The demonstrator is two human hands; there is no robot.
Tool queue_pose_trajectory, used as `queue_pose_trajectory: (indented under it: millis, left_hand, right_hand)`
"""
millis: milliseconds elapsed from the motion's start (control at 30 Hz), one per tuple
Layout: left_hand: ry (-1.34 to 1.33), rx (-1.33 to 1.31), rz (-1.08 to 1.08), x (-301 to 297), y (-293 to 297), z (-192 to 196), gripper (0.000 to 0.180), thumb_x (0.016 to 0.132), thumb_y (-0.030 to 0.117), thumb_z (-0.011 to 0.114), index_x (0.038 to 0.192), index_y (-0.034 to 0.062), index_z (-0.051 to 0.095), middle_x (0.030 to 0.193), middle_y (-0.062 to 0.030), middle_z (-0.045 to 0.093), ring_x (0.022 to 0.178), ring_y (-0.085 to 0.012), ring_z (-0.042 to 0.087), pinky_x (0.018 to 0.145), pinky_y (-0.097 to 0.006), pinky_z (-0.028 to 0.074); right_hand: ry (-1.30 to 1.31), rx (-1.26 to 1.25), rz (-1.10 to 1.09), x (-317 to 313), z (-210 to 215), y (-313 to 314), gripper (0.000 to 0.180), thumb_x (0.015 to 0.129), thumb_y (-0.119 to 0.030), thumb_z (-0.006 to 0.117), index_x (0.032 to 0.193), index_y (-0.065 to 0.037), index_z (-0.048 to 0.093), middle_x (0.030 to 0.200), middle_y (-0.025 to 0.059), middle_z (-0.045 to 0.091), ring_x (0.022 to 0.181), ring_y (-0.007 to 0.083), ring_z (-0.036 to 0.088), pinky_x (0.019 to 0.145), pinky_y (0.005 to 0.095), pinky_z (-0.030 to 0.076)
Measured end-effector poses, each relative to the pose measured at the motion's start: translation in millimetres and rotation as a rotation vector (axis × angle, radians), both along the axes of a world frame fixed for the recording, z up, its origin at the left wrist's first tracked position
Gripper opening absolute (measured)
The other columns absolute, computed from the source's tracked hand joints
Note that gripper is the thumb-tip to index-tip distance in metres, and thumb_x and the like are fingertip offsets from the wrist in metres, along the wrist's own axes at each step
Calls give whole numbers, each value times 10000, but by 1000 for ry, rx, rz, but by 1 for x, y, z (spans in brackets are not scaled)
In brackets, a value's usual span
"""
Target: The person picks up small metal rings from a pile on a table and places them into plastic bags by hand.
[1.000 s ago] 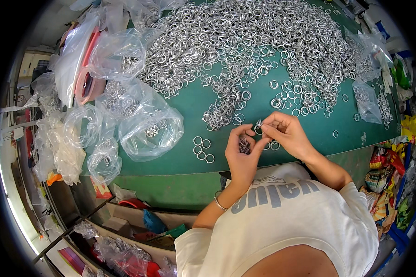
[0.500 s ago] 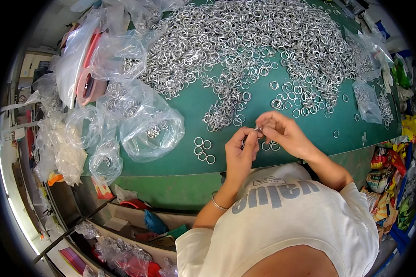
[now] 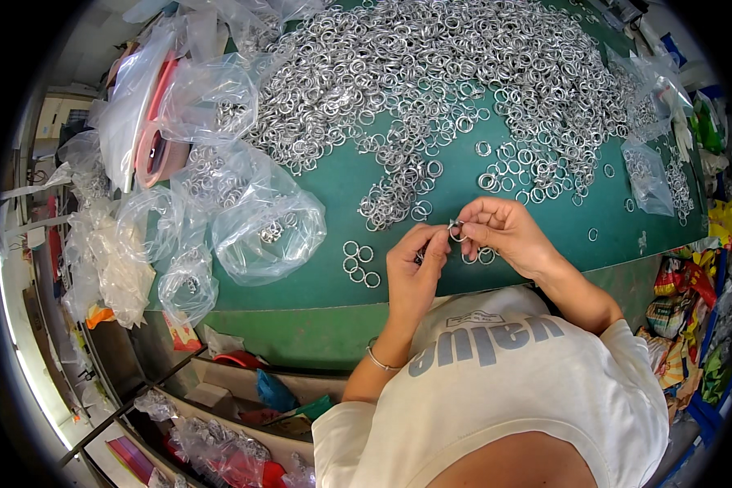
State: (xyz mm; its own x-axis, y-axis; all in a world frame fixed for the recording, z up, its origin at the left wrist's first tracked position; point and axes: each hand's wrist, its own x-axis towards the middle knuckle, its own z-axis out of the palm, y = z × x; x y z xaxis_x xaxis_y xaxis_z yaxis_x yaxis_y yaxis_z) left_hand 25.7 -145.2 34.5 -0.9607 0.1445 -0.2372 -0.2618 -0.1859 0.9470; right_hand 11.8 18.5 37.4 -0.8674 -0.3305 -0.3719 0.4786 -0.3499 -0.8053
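Note:
My right hand (image 3: 511, 236) pinches a silver metal ring (image 3: 455, 237) between thumb and fingertips, just above the green table. Close against it, my left hand (image 3: 412, 270) is closed, thumb pressed to the index finger. A bit of metal shows inside its curled fingers, too small to make out fully. Several loose rings (image 3: 350, 265) lie in a small cluster left of my left hand. A few more rings (image 3: 486, 256) rest on the table below my right hand, partly covered by it.
A large heap of silver rings (image 3: 431, 49) spreads across the far side of the green table (image 3: 333, 203). Clear plastic bags (image 3: 268, 244) stand at the left, some with rings inside, near a red-rimmed container (image 3: 148, 154). Another bag (image 3: 647, 179) lies at the right.
My hands have drawn slightly apart, the left one shifting a little left. The ring between them now shows more plainly at my right fingertips.

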Motion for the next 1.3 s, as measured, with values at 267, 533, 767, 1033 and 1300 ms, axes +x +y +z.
queue_pose_trajectory:
  millis: [267,533,767,1033,1300]
  left_hand:
    - [131,-179,35,1,2,-5,102,810,36,614,768,-37,556,698,-49,529,565,-76,422,500,-213,345]
    - [234,-172,119,-1,7,-3,77,796,33,629,816,-38,605,745,-59,598,595,-87,473,533,-213,379]
    - [192,-130,-6,-5,-2,-1,93,790,50,643,823,-37,642,730,-63,617,618,-93,506,545,-209,389]
    - [633,-451,1,-8,-4,10,54,736,-30,645,787,-27,626,720,-97,612,578,-140,532,491,-212,390]
    - [471,-317,-107,-6,-13,22,51,738,-46,638,784,-23,636,735,-78,620,499,-90,472,436,-206,351]
  right_hand:
    - [23,101,16,0,7,-2,87,851,-50,572,903,18,586,767,40,609,673,85,585,559,209,474]
    - [289,349,-47,4,17,-7,31,835,-9,573,847,19,576,756,24,585,630,54,550,538,187,439]
    - [472,453,-42,5,18,-5,6,807,35,573,804,38,568,784,52,561,601,57,528,524,196,422]
    - [359,433,101,-2,33,-1,29,797,48,573,819,30,567,751,62,541,602,86,518,505,229,407]
    - [718,638,162,-1,48,-1,44,778,58,576,801,22,563,775,58,550,628,92,522,501,243,396]
